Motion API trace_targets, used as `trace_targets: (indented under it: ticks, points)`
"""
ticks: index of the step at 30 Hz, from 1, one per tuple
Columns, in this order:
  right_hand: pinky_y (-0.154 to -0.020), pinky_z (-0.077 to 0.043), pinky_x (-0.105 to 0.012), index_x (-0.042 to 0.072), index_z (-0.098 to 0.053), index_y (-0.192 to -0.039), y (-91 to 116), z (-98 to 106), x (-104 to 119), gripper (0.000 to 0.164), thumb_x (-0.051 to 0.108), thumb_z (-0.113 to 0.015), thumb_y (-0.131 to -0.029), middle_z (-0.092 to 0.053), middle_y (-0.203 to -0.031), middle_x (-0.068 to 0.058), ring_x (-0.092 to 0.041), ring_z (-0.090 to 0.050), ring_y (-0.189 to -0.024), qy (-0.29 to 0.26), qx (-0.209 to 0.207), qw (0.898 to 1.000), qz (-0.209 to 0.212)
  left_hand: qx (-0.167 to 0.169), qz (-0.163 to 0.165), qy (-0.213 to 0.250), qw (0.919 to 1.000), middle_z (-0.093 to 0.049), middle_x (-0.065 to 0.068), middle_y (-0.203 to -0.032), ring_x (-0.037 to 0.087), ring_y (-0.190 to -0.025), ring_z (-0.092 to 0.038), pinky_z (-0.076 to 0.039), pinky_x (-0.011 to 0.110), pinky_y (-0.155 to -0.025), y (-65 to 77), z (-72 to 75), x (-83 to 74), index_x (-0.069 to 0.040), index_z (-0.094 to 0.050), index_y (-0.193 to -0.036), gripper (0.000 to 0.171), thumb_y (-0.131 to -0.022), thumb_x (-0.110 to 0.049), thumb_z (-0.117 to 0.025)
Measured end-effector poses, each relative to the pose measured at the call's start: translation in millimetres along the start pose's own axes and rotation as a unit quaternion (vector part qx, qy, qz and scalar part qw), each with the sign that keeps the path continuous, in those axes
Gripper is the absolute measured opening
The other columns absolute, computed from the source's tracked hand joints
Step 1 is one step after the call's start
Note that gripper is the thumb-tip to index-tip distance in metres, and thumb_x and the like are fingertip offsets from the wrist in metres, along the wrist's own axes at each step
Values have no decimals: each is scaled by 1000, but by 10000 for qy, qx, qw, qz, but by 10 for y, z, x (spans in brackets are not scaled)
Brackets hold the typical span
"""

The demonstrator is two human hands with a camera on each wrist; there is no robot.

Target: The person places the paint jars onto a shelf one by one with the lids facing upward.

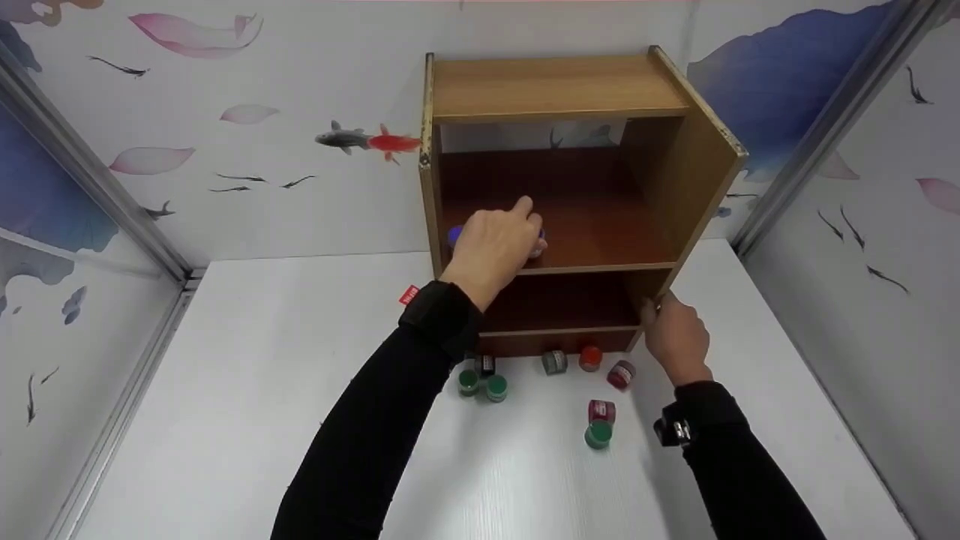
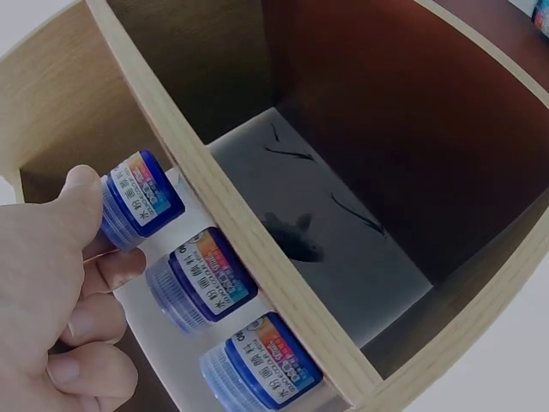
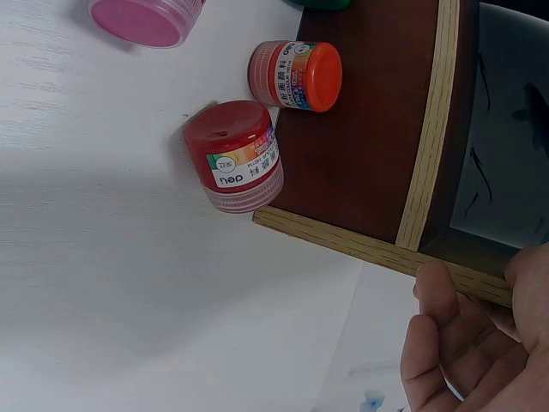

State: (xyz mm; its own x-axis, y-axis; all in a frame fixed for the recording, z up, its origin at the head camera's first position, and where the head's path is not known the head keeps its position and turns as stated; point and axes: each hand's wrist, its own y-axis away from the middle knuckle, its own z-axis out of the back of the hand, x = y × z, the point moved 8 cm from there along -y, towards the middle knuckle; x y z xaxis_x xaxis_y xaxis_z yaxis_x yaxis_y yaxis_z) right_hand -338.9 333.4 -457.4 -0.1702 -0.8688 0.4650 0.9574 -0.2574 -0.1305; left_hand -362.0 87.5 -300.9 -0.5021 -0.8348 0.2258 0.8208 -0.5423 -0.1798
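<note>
My left hand (image 1: 491, 244) reaches into the upper compartment of a small wooden shelf unit (image 1: 559, 86). Thumb and fingers pinch a blue paint jar (image 2: 137, 202), the nearest to that hand of a row along the shelf board. Beside it, in the left wrist view, come a second blue jar (image 2: 202, 279) and a third (image 2: 262, 365). From the head, the hand covers most of this row. My right hand (image 1: 677, 337) grips the unit's right side panel near the bottom, its thumb at the inner side and the fingers outside.
On the white table before the unit lie several paint jars: green ones (image 1: 496, 388), a grey one (image 1: 555, 362), an orange-red one (image 1: 590, 358) and a dark red one (image 3: 236, 154). Patterned walls (image 1: 337, 210) enclose the table at the back and sides.
</note>
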Motion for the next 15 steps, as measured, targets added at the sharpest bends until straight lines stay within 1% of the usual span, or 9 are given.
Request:
trace_targets:
  ticks: [3, 7, 10, 15]
  points:
    - [-53, -46, -41, -4, -56, -125, -1, -2, 11, 41, 27, -41, -103, -70, -94, -26, -34, -68, -72, -8, -7, 10000, 8, 34, 35, 36, 10000, -56, 1, -115, 12, -70, -54, -55, 29, -67, 3, -25, 17, -12, -64, -115, 35, -103, -39, -44]
    - [-54, -46, -41, -3, -56, -126, -6, 1, 10, 41, 28, -41, -103, -70, -96, -26, -35, -69, -74, -8, -75, 10000, 0, 33, 66, 209, 9998, -55, 2, -114, 13, -68, -50, -54, 28, -66, 12, -43, 40, -12, -65, -115, 35, -102, -39, -46]
    - [-54, -46, -40, -2, -57, -126, -9, -8, 2, 42, 29, -41, -103, -71, -96, -25, -35, -69, -74, -8, -86, 10000, -13, -3, 105, 243, 9997, -55, 2, -113, 13, -68, -50, -53, 28, -65, 20, -47, 45, -12, -65, -115, 36, -102, -39, -46]
    - [-56, -47, -42, -2, -57, -125, -3, -15, -4, 41, 29, -41, -103, -70, -97, -25, -35, -69, -75, 11, -81, 10000, -33, -17, 190, 188, 9996, -56, 2, -115, 12, -67, -50, -54, 28, -65, 17, -56, 39, -13, -65, -115, 35, -102, -40, -46]
